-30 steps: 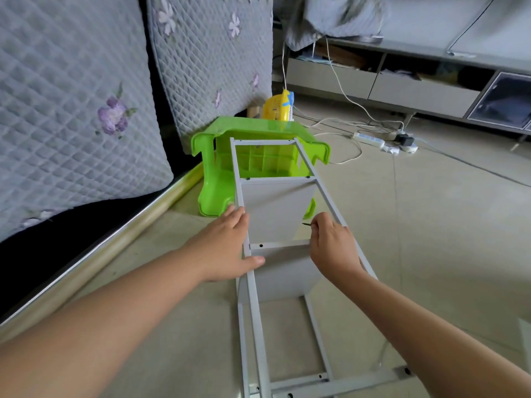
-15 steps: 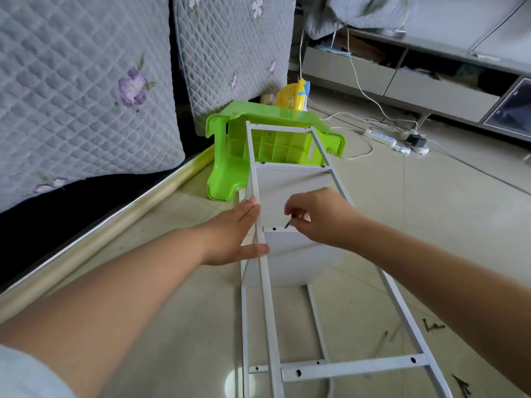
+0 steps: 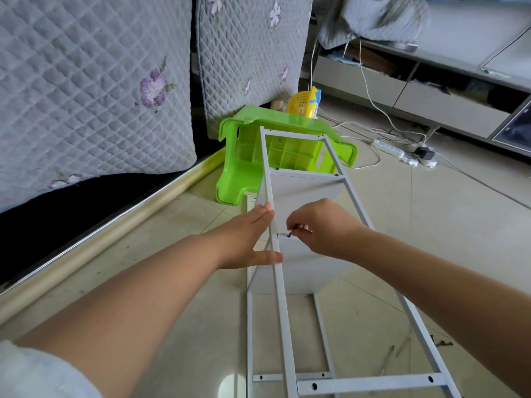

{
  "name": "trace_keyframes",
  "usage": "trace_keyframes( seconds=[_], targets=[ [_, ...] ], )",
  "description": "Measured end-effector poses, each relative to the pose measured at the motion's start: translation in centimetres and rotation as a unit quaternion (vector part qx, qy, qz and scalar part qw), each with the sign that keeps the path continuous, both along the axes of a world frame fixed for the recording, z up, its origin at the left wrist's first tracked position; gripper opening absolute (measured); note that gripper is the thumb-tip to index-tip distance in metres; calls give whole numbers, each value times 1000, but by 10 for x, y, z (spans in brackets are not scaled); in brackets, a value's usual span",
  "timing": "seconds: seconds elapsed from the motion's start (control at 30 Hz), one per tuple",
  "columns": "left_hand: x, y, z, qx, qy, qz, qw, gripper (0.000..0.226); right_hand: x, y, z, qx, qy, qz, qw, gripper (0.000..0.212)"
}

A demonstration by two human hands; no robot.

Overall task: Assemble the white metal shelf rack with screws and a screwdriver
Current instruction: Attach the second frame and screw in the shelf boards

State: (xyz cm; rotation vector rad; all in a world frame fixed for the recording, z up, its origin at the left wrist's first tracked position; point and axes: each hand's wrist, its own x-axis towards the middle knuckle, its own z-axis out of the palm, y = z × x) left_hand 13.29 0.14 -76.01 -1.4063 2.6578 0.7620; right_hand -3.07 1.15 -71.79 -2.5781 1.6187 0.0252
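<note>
White metal shelf rack (image 3: 290,311): lying lengthwise on the tiled floor (image 3: 431,239), far end resting against an overturned green plastic stool (image 3: 244,156). Left hand (image 3: 247,239): fingers straight, flat against the rack's left upright. Right hand (image 3: 324,228): fingertips pinching a small dark screw (image 3: 289,234) at a crossbar beside that upright. Yellow basket (image 3: 303,103) behind stool; power strip (image 3: 388,146) beyond.

no text, label, brand, number or sign can be read anywhere in view.
</note>
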Motion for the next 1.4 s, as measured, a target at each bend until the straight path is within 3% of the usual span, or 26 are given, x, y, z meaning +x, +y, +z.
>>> trace_keyframes(
  seconds=[0.57, 0.7, 0.93, 1.23, 1.4],
  targets=[
    [3, -2, -9, -11, 50, 6, 999, 91, 12, -4, -6, -3, 169, 35, 985, 22],
    [3, -1, -9, -11, 54, 10, 998, 92, 10, -5, -6, 32, 120, -4, 992, 35],
    [3, -2, -10, -9, 53, 13, 998, 91, -8, -1, 1, 39, -29, 38, 998, 29],
    [4, -5, -15, -25, 43, 15, 999, 91, -5, -6, -5, 22, -11, 28, 999, 25],
    [5, -4, -9, -21, 19, 8, 1000, 92, -33, 3, 4, 15, -75, -36, 996, 30]
  ],
)
